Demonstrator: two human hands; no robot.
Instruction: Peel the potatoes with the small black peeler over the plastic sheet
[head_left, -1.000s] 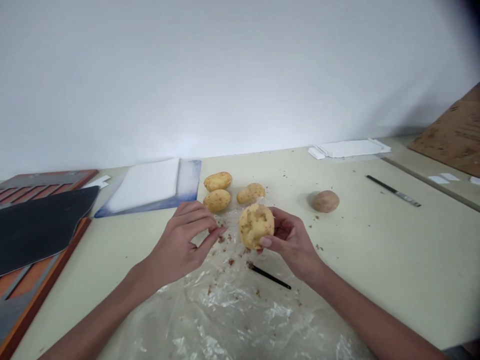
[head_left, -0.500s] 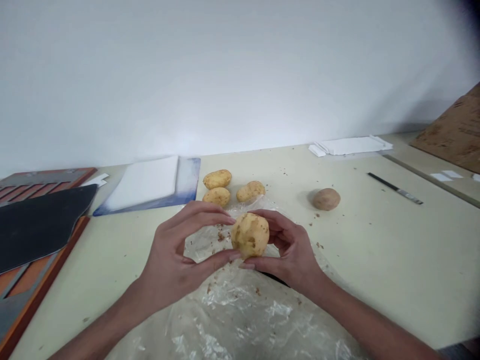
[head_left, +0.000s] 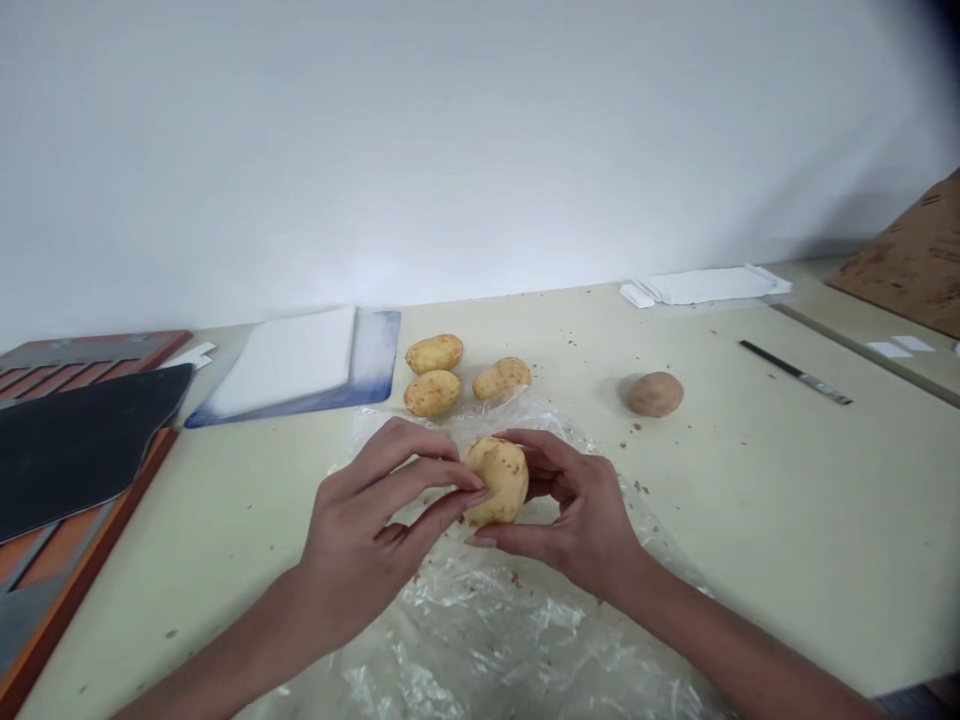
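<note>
A pale, patchily skinned potato (head_left: 504, 478) is held above the plastic sheet. My right hand (head_left: 581, 505) grips it from the right, thumb below and fingers around the top and back. At its left face, my left hand (head_left: 394, 500) has thumb and fingertips pinched together, touching the surface; whatever may be between them is too small to see. Beyond my hands lie yellowish potatoes: one at the back (head_left: 434, 354), one in front of it (head_left: 432, 393) and one to the right (head_left: 502, 378). Farther right sits a browner potato (head_left: 656, 394).
Crumpled clear plastic (head_left: 480, 640) with brown crumbs covers the near table (head_left: 772, 520). At left are a blue-edged board (head_left: 379, 350) under a white slab (head_left: 296, 360) and a black sheet (head_left: 82, 440) on an orange frame. A thin black-handled tool (head_left: 795, 372) lies right, near a cardboard piece (head_left: 907, 260).
My left thumb and fingers have closed from a wide span around the potato to a pinch at its face. The potato has turned slightly in my right hand.
</note>
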